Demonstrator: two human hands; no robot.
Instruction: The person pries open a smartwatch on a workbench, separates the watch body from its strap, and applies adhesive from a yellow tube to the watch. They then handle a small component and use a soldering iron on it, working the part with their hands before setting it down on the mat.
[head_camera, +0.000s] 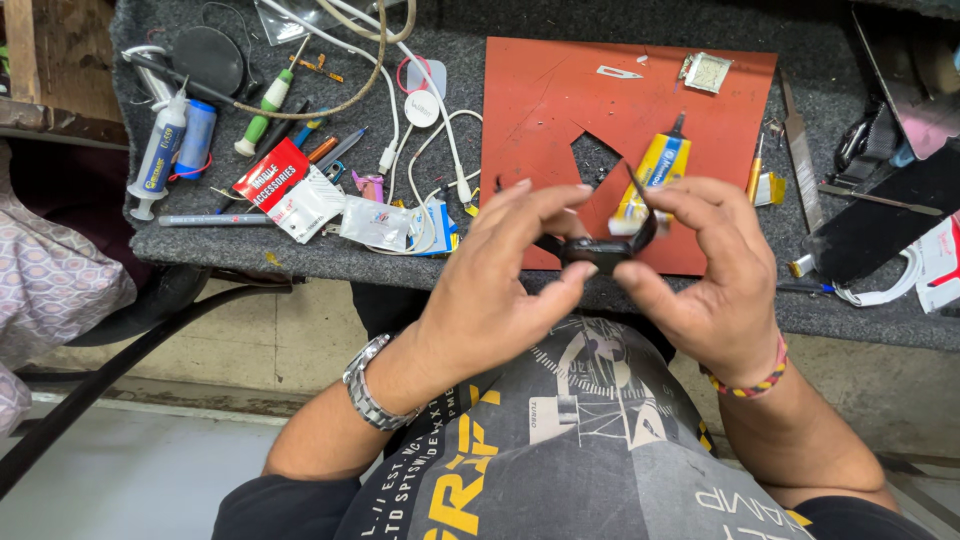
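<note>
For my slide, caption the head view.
Both hands, left and right, grip a small black device above a red mat.

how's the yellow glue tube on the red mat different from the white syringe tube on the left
The yellow glue tube lies on the red mat, partly hidden behind the right hand; the white syringe tube lies in full view on the grey bench cover. The yellow tube is flat-bodied with a dark nozzle; the white one is round and slim with a pale tip. Both lie tilted, tips pointing up and right, with blue print.
</note>
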